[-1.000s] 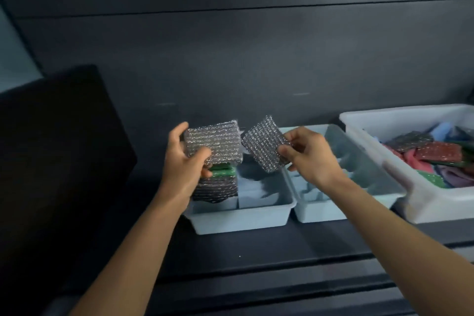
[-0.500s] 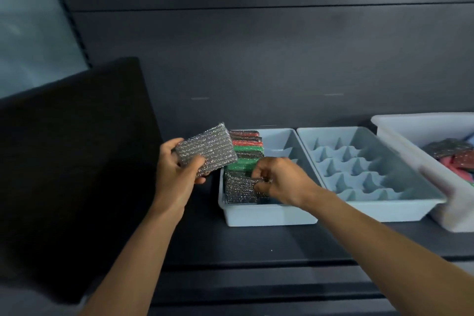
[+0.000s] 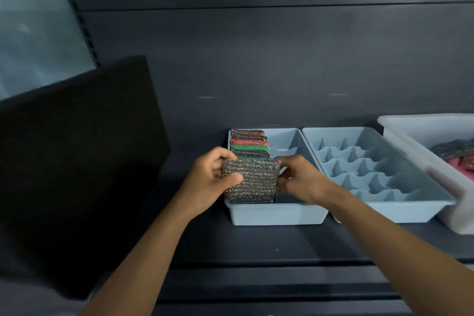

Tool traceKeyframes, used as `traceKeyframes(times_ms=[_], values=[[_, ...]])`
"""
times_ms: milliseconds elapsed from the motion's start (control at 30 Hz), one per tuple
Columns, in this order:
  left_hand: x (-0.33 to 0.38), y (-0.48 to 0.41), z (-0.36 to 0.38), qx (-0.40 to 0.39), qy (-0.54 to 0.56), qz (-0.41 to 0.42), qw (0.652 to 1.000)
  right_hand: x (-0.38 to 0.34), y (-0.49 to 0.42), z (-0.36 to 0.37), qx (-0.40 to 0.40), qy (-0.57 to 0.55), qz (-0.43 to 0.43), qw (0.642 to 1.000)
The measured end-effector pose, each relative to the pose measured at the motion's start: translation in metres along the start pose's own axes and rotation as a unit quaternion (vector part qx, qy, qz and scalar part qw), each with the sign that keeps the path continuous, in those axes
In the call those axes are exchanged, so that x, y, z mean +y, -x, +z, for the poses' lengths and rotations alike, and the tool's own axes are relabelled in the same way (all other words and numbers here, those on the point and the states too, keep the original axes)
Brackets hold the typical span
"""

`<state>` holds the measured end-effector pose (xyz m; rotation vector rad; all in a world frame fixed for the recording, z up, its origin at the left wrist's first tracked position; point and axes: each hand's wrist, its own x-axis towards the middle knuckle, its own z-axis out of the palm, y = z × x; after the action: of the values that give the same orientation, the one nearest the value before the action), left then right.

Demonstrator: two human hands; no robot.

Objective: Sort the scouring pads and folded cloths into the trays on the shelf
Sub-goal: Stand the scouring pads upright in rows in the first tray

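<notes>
A silver scouring pad point(image 3: 252, 181) stands on edge at the front of the left blue tray point(image 3: 277, 214). My left hand point(image 3: 209, 179) grips its left side, thumb across its face. My right hand point(image 3: 298, 179) pinches its right edge. Behind it, a row of red, green and dark scouring pads point(image 3: 250, 142) stands upright in the tray's left column. The tray's right column shows bare dividers.
A second blue tray point(image 3: 379, 174) with many small empty compartments sits to the right. Further right, a white bin point(image 3: 436, 131) holds loose pads and cloths. A black panel point(image 3: 77, 161) leans at the left. The dark shelf edge runs below.
My right hand has set its pad into the tray and shifted to the other pad. My left hand brought that pad right and down into the tray's front.
</notes>
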<state>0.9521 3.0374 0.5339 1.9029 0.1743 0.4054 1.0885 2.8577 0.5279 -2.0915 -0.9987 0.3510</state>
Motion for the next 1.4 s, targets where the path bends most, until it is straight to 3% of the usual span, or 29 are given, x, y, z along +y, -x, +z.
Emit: traceKeyframes(times_ms=[133,300,367,467,533,600,767,900,1167,1267,1333,1400], values=[[-0.003,-0.006,0.012,0.002,-0.238,0.013,0.971,-0.003,0.011,-0.01,-0.033,-0.059,0.01,0.998],[-0.003,-0.01,0.023,-0.009,-0.424,0.054,0.904,0.006,0.012,-0.001,0.011,0.024,-0.001,1.0],[-0.005,-0.012,0.024,-0.02,-0.476,0.054,0.877,0.01,0.01,0.004,0.009,0.069,-0.006,0.998],[-0.004,-0.015,0.024,-0.04,-0.502,0.032,0.863,0.012,0.009,0.003,-0.003,0.097,-0.02,0.995],[0.0,-0.017,0.024,-0.049,-0.506,0.024,0.861,0.014,0.011,-0.002,-0.005,0.096,-0.03,0.995],[0.007,-0.021,0.028,-0.041,-0.468,0.023,0.883,0.016,0.015,-0.011,0.016,0.07,-0.036,0.997],[0.036,-0.048,0.076,-0.016,-0.253,0.066,0.965,0.037,0.029,-0.058,0.105,0.011,-0.031,0.994],[0.058,-0.08,0.144,-0.001,-0.114,0.087,0.99,0.068,0.05,-0.116,0.184,0.014,0.004,0.983],[0.108,-0.142,0.293,-0.121,-0.104,0.135,0.978,0.168,0.091,-0.25,0.258,0.122,0.108,0.952],[0.126,-0.173,0.349,-0.166,-0.146,0.142,0.965,0.208,0.097,-0.301,0.186,0.232,0.181,0.937],[0.129,-0.19,0.371,-0.194,-0.19,0.143,0.952,0.222,0.096,-0.316,0.133,0.308,0.251,0.908],[0.131,-0.207,0.398,-0.226,-0.264,0.136,0.928,0.236,0.097,-0.327,0.111,0.325,0.307,0.888]])
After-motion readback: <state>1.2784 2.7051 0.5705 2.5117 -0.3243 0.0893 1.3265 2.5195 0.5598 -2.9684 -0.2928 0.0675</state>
